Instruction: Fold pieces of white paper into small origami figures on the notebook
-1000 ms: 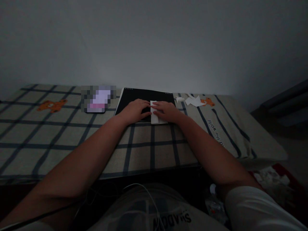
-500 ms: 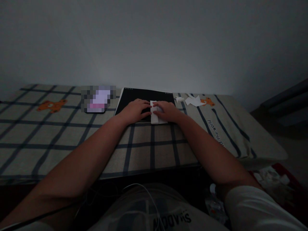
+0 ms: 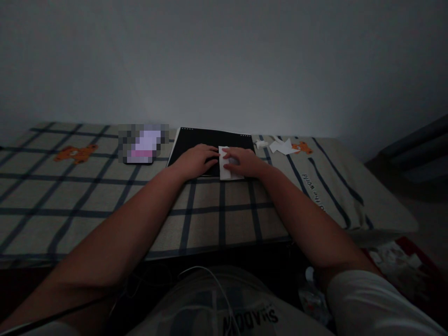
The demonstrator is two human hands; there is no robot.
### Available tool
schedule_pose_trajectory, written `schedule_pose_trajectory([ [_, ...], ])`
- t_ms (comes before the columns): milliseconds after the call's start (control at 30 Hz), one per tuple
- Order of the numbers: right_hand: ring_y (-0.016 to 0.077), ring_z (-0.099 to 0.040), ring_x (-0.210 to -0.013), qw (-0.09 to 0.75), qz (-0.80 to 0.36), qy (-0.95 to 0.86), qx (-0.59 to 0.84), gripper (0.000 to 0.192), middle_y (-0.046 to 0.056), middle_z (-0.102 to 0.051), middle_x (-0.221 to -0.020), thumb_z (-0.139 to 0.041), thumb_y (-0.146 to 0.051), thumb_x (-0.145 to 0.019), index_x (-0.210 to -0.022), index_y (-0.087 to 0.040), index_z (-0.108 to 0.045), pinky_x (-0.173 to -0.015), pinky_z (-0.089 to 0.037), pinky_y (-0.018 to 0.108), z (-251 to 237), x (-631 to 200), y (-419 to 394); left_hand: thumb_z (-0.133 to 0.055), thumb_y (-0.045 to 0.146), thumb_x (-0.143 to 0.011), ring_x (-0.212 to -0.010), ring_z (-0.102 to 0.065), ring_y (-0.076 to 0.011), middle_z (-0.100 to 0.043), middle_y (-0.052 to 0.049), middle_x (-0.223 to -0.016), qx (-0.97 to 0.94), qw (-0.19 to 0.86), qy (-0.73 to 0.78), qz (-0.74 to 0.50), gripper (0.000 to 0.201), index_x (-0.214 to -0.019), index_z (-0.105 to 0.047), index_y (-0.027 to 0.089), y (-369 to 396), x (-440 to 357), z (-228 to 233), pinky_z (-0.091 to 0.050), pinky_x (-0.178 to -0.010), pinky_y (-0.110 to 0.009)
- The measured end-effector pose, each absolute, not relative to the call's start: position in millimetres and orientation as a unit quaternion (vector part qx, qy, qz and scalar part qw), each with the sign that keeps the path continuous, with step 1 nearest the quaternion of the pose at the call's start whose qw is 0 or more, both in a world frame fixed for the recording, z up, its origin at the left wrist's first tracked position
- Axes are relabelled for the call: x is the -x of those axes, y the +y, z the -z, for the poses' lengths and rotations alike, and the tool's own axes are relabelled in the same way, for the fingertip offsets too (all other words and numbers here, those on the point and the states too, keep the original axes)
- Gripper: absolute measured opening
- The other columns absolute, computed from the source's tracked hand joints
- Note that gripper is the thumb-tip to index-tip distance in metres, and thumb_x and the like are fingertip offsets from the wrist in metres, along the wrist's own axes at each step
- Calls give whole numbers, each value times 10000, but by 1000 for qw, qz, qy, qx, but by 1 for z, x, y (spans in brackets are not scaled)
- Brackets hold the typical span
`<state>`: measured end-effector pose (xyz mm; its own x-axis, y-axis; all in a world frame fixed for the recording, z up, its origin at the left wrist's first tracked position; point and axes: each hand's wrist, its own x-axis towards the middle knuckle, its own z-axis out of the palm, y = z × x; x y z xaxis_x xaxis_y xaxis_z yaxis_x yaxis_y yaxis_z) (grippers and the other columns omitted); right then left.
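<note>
A folded sheet of white paper [image 3: 225, 173] lies over the right part of a black notebook [image 3: 213, 136]; a narrow strip is folded along its left side. My right hand [image 3: 247, 161] rests over the paper, thumb and fingers spread apart, their tips on the folded strip. My left hand [image 3: 198, 160] lies on the notebook with its fingers stretched out, the fingertips at the paper's left edge. Whether they touch it I cannot tell. Part of the sheet is hidden under my right hand.
Left of the notebook lies a phone [image 3: 145, 144], its screen blurred out. Crumpled white paper [image 3: 261, 144] and cut paper pieces [image 3: 283, 146] lie to the right. A checked cloth [image 3: 210, 212] covers the table. A white cable [image 3: 212, 275] runs over my lap.
The fingers of my right hand have shifted very slightly on the folded strip. My left hand and the other things stay where they were.
</note>
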<state>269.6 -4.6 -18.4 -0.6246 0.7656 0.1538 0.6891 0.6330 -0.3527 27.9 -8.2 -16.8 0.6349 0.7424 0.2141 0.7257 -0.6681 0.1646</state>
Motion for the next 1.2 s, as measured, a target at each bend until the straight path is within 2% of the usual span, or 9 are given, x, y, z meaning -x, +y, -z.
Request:
schedule_pose_trajectory([
  [233, 305, -499, -1467, 151, -137, -892, 403, 388, 125, -558, -1564, -647, -332, -938, -1304, -213, -695, -1207, -385, 565, 19, -270, -4, -470, 365, -1027, -1335, -572, -287, -654, -90, -1447, -902, 31, 412, -126, 427, -1339, -708, 194, -11, -29, 14, -449, -1154, -465],
  [567, 287, -501, -1469, 159, -128, -892, 403, 430, 109, -575, -1551, -656, -366, -944, -1348, -220, -672, -1209, -388, 543, 21, -269, -5, -465, 350, -1025, -1314, -580, -268, -659, -62, -1449, -901, 17, 419, -114, 428, -1360, -694, 215, -17, -33, 7, -455, -1144, -442],
  [867, 308, -504, -1462, 154, -126, -889, 412, 402, 131, -558, -1564, -662, -369, -942, -1305, -199, -695, -1201, -379, 551, 19, -268, -7, -462, 362, -1029, -1311, -584, -281, -660, -52, -1447, -897, 8, 429, -107, 412, -1308, -738, 237, -20, -36, 5, -476, -1114, -457],
  [1200, 300, -521, -1446, 160, -129, -893, 400, 469, 125, -601, -1522, -652, -425, -956, -1377, -219, -653, -1185, -404, 529, 21, -269, -4, -536, 423, -1005, -1310, -571, -309, -630, -82, -1473, -894, -21, 432, -114, 373, -1219, -752, 208, -27, -45, 5, -482, -1089, -474],
])
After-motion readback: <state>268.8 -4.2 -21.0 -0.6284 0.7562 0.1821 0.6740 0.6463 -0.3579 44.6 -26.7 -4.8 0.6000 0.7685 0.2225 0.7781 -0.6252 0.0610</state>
